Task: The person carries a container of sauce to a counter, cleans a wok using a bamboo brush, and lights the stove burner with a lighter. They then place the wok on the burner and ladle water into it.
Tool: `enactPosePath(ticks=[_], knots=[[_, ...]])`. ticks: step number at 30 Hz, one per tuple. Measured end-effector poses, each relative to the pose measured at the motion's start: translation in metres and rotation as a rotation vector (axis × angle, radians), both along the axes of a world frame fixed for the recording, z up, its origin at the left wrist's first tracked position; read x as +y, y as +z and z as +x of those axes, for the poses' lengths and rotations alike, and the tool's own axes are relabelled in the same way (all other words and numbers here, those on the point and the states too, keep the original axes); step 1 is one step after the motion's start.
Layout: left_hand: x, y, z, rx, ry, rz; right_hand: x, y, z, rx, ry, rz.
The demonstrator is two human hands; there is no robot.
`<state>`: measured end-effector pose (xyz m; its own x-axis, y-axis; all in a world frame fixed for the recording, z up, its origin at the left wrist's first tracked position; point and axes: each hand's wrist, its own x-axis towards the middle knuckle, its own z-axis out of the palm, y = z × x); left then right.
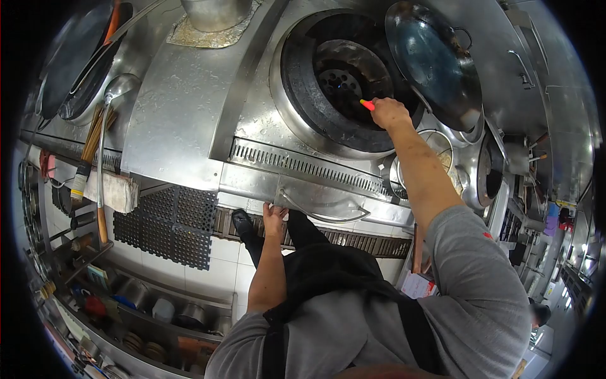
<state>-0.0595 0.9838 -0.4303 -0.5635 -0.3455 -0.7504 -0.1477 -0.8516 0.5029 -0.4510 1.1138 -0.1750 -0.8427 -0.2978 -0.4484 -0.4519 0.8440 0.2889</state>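
Observation:
My right hand (391,114) is closed round a red lighter with a yellow tip (368,105), held over the round wok burner (302,95). A tiny blue glow shows near the perforated burner plate (338,83) at its bottom. Down at the stove's front panel (249,183), my left hand (274,221) has its fingers curled against the lower edge, beside a curved metal handle bar (328,218). Whatever those fingers grip is too small or hidden to name. A large dark wok (432,60) leans on the burner's right side.
A steel pot (216,12) stands on foil at the back. To the left are a ladle (121,85), a bamboo brush (88,148) and a folded cloth (120,192). A strainer (435,142) sits right of the burner. Black rubber mats (170,224) lie on the floor.

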Motion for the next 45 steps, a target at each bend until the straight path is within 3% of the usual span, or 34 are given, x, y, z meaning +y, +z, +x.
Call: enactPosePath(ticks=[16, 45], knots=[[0.006, 0.0, -0.006, 0.032, -0.007, -0.02, -0.003, 0.001, -0.006, -0.035, -0.015, 0.077], [0.006, -0.01, -0.006, 0.005, 0.003, 0.027, -0.008, -0.007, -0.01, -0.019, -0.016, -0.015]])
